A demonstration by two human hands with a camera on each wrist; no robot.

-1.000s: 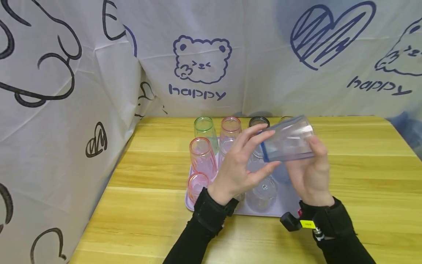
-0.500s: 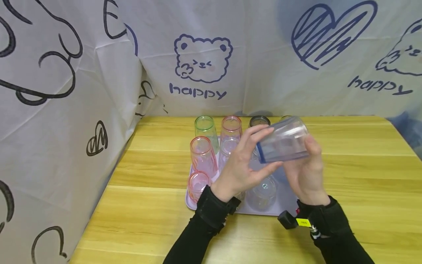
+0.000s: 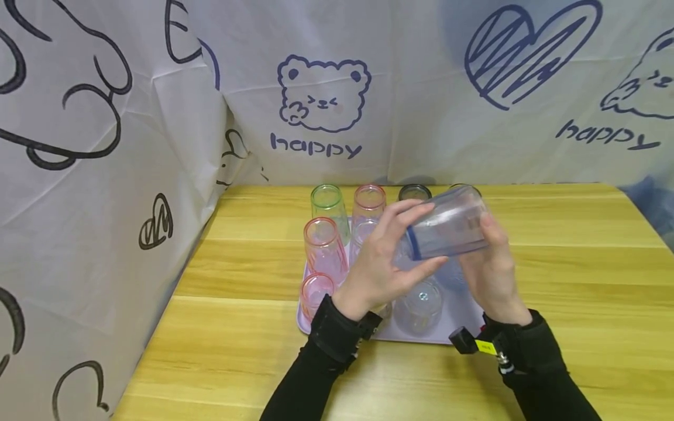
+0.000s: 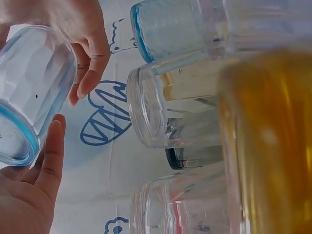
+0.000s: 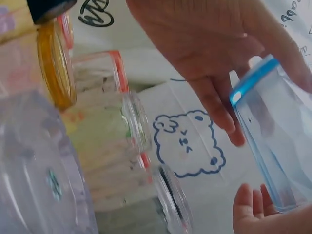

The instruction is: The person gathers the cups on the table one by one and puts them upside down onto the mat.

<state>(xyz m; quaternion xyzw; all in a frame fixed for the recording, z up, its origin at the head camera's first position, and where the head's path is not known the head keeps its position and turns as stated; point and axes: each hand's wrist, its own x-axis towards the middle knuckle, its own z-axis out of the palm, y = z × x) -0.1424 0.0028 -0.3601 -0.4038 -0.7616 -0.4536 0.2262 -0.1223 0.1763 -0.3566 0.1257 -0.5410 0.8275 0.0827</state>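
A clear, blue-tinted drinking glass [image 3: 447,223] is held tilted on its side above the tray, its thick blue base towards the left. My left hand [image 3: 374,263] pinches the base end, fingers on top and thumb beneath. At the other end, my right hand [image 3: 492,272] grips the glass with the thumb on its near side; some of its fingers are hidden behind it. In the left wrist view the left hand [image 4: 27,202] lies by the blue base and the right hand [image 4: 73,29] by the mouth of the glass [image 4: 39,83].
A lilac tray [image 3: 458,327] on the wooden table [image 3: 237,339] bears several upside-down glasses, among them a green-rimmed one [image 3: 327,204], a red-rimmed one [image 3: 323,248] and a clear one [image 3: 423,304]. An amber glass [image 4: 273,146] looms close in the left wrist view. A printed cloth [image 3: 421,117] hangs behind.
Both hands keep hold of the glass. The glass and the right hand have shifted slightly left, while the left hand stays nearly in place. The glasses on the tray have not moved.
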